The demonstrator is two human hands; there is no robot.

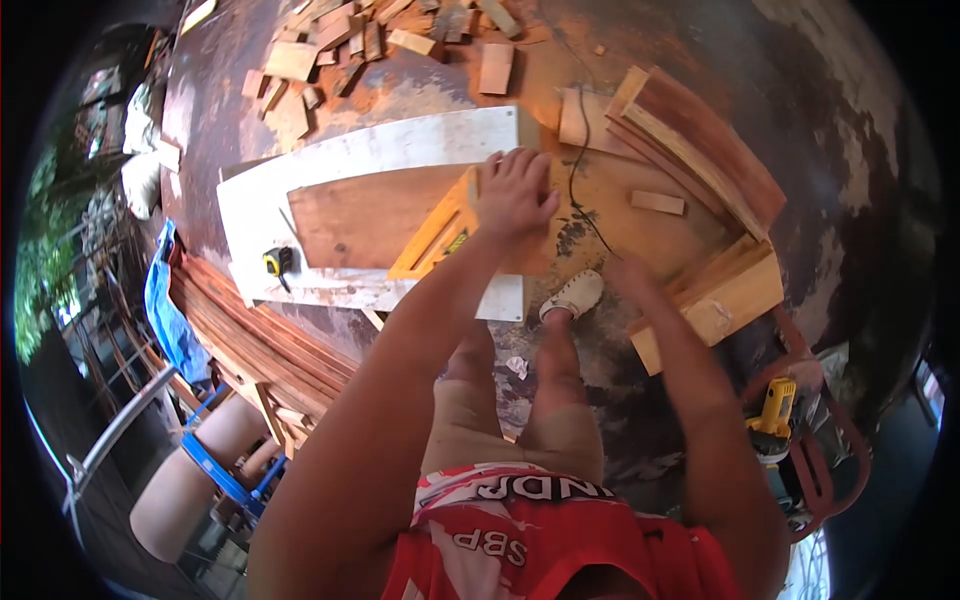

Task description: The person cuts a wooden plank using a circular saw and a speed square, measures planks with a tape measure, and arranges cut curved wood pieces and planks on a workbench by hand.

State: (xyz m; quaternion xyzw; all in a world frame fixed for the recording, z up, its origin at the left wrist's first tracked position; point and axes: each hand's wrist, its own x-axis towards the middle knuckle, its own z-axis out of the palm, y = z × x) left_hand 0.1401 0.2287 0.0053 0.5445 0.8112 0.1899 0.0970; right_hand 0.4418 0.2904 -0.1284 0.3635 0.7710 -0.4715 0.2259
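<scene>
My left hand (515,195) is closed over the top end of a yellow triangular square (435,235), pressing it against a brown wooden plank (350,215). The plank lies flat on a white board (255,215). Toward the board's left end sits a yellow and black tape measure (278,263), with a thin pencil-like stick (288,220) close by. My right hand (628,272) hangs low at the right, near a black cable (590,222) and a thick wood piece (720,310). It is blurred and its fingers cannot be made out.
Wood offcuts (330,50) are heaped at the back on a sawdust-covered floor. Curved wood pieces (700,140) lie at the right beside a small block (658,202). Long planks (260,325) are stacked at the left. A yellow power tool (775,410) stands lower right.
</scene>
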